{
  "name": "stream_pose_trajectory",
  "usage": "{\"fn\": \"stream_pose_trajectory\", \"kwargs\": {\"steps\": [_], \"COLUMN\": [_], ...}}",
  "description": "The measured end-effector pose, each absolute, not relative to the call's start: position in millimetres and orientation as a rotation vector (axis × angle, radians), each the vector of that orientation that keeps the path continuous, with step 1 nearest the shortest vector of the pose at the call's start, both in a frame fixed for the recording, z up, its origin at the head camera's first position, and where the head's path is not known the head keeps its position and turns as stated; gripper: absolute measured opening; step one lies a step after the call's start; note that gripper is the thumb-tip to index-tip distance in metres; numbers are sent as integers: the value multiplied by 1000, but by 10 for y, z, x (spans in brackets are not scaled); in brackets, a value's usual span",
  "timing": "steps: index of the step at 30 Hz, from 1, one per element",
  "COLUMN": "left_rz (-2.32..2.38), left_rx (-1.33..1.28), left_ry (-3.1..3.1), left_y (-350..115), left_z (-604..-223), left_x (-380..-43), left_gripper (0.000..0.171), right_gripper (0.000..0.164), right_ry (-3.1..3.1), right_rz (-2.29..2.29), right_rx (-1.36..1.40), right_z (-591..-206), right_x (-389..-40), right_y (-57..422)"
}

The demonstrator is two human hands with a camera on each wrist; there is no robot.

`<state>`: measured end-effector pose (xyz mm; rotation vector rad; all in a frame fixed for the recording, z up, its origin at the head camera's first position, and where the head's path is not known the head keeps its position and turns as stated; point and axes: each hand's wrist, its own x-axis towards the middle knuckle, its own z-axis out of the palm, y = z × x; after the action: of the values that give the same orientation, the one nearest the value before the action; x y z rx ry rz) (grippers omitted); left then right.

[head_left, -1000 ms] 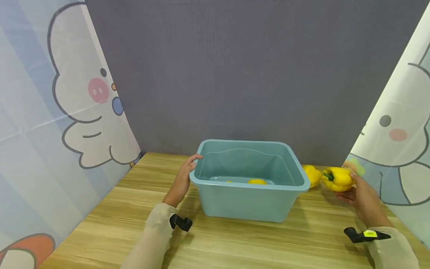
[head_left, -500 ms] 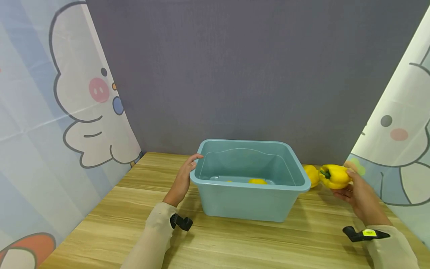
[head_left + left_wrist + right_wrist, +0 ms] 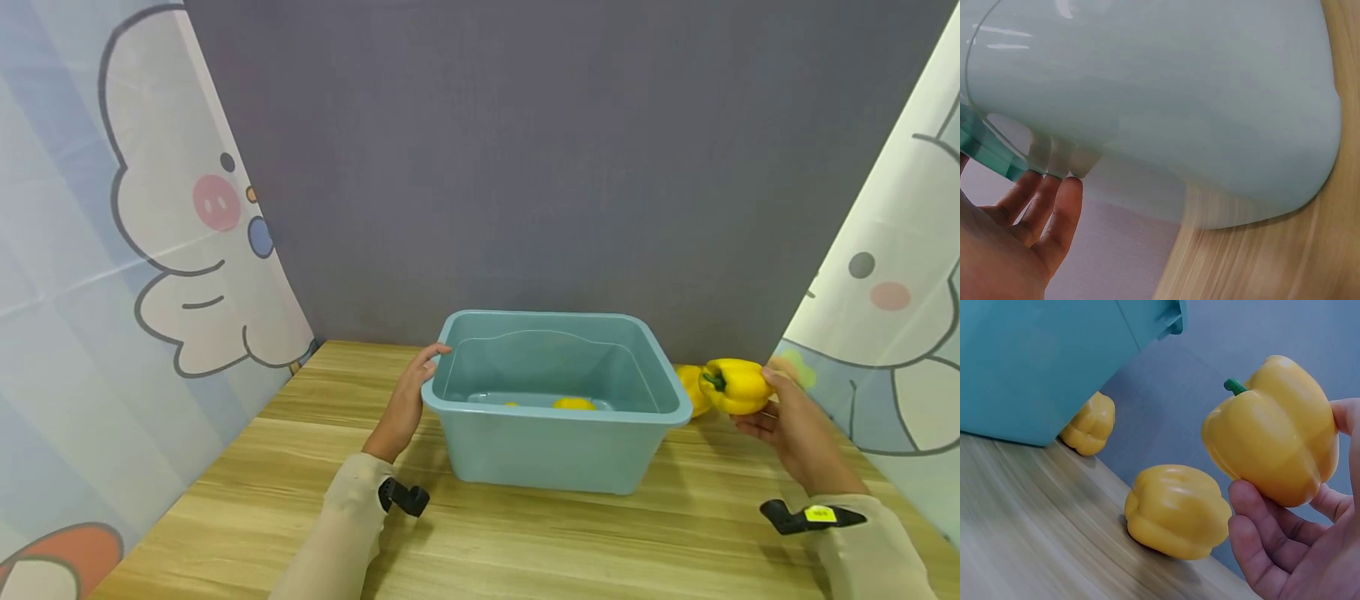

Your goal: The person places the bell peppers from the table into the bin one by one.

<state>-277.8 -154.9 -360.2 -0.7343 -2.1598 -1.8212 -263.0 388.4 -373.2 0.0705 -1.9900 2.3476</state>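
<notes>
R hand (image 3: 798, 425) has pepper (image 3: 738, 386) in a pinch at the base end: thumb up top, at least one fingertip underneath. Pepper's in the air, R of bin (image 3: 555, 450), just apart from a 2nd pepper (image 3: 1177, 511) on table (image 3: 247, 467). A 3rd pepper (image 3: 1090, 425) is part-hidden behind bin's corner. L hand (image 3: 407, 400) is loose-fingered on bin's L side at the rim, tips touching, not wrapped round.

Step in hand looks like shifting pepper w/ R hand while L hand steadies bin. To do it well, IMO: firm but light pinch; skin looks smooth & glossy, so it could slip, esp. w/ the grip so far back. Lift above rim level before any move L, else stem end may bump bin's R wall. Clear the 2nd pepper too, so it doesn't get knocked. L hand: light pressure only, or bin may slide. If it's to go in, lower it rather than drop it; there's already yellow stuff (image 3: 574, 403) on bin's floor.

Orientation: stem (image 3: 1234, 386) end points L, twd bin; base end twd R hand. Long axis (stem to base) runs approx side to side, near level in head view.
</notes>
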Motion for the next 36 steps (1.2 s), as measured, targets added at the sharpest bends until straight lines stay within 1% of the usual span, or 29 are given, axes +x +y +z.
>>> {"fn": "stream_pose_trajectory", "kwargs": {"steps": [4, 8, 18, 25, 31, 36], "left_rz": [-1819, -1817, -1825, -1818, -1812, -1815], "left_rx": [-741, -745, -758, -737, -734, -737], "left_ry": [-2151, -2149, -2152, -2156, -2157, -2159], "left_y": [-1549, -1546, -1548, -1552, -1555, -1549], "left_z": [-3599, -3598, -3608, -3605, -3611, -3605], "left_x": [-2781, -2779, -2780, -2769, -2771, -2769], "left_gripper": [53, 53, 51, 50, 52, 53], "right_gripper": [20, 20, 22, 22, 21, 25], "right_ry": [-2018, -2031, -1876, -1911, -1910, -1886], "right_rz": [2323, 2324, 2469, 2384, 2403, 2440], "right_rx": [109, 89, 163, 162, 171, 209], "right_z": [-3703, -3680, -3614, -3528, -3473, -3429], "right_x": [-2629, -2627, -2601, -2604, -2584, -2563], "right_y": [3851, 3822, 3777, 3709, 3659, 3626]}}
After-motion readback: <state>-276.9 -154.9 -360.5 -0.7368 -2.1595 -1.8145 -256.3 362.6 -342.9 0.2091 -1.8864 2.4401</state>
